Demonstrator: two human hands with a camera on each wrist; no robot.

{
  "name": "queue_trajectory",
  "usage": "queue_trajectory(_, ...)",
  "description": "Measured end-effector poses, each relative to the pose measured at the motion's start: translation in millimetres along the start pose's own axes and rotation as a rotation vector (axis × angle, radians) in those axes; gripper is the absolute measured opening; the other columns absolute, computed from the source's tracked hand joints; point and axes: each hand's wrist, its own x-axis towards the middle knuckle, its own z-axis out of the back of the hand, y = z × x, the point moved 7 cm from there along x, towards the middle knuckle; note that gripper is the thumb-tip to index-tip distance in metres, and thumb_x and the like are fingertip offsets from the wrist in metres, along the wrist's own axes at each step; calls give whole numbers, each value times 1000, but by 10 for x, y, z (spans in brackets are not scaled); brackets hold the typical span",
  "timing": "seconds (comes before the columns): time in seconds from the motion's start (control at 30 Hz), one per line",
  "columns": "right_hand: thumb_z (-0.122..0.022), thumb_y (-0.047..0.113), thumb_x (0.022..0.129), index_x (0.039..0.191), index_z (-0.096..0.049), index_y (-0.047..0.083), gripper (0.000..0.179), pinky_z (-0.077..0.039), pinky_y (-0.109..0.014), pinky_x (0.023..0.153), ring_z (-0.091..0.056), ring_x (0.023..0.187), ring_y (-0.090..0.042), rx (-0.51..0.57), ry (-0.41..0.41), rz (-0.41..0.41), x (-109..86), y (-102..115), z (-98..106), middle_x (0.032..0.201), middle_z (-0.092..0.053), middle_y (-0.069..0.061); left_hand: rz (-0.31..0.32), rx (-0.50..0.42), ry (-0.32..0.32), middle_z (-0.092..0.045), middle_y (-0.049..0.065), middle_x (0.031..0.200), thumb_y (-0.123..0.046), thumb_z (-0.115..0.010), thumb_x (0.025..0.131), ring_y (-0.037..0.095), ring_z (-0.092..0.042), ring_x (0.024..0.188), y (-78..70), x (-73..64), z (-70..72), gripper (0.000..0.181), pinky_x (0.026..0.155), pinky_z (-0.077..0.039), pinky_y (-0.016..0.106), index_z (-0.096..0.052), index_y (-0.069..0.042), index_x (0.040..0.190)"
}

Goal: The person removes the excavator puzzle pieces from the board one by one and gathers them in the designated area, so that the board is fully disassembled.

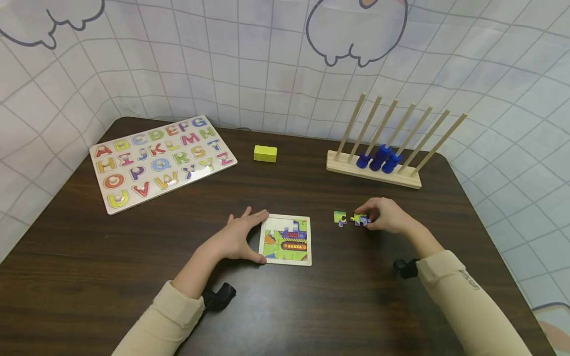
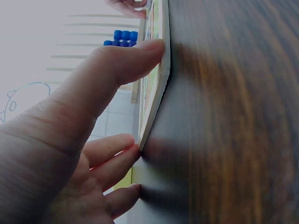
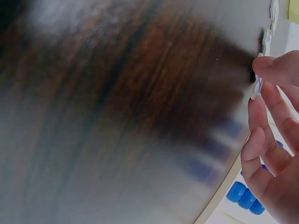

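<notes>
A small square jigsaw puzzle board [image 1: 310,240] with a pale frame lies flat, its pieces forming a purple vehicle on green; the upper-left part shows bare white. My left hand [image 1: 232,237] rests at its left edge, thumb on the near corner and index finger at the far corner, fingers spread. In the left wrist view the thumb [image 2: 135,60] lies on the frame [image 2: 156,88]. To the right, my right hand [image 1: 386,215] pinches a green-and-purple puzzle piece [image 1: 361,220] between thumb and fingers, close over the table. Another puzzle piece [image 1: 339,217] lies just left of it.
A wooden alphabet board [image 1: 178,187] with knobbed letters lies at the back left. A yellow block [image 1: 265,154] sits at the back middle. Behind my right hand stands a wooden peg rack [image 1: 374,175] with tall dowels and blue beads [image 1: 380,157]. A tiled-pattern curtain [image 1: 267,74] hangs behind the table.
</notes>
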Motion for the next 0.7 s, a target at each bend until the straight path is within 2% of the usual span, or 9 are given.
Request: queue_trajectory(0.7,-69,-8,71,105,-65,-4,35,-49,-32,65,-57,79,-25,-4,7,-38,18,-15,-19,101,-58,-17,15,-6,4,-33,7,146,-31,-85,60,31,-10,138,8,5,-3,98,103,-4,62,-35,-6,141)
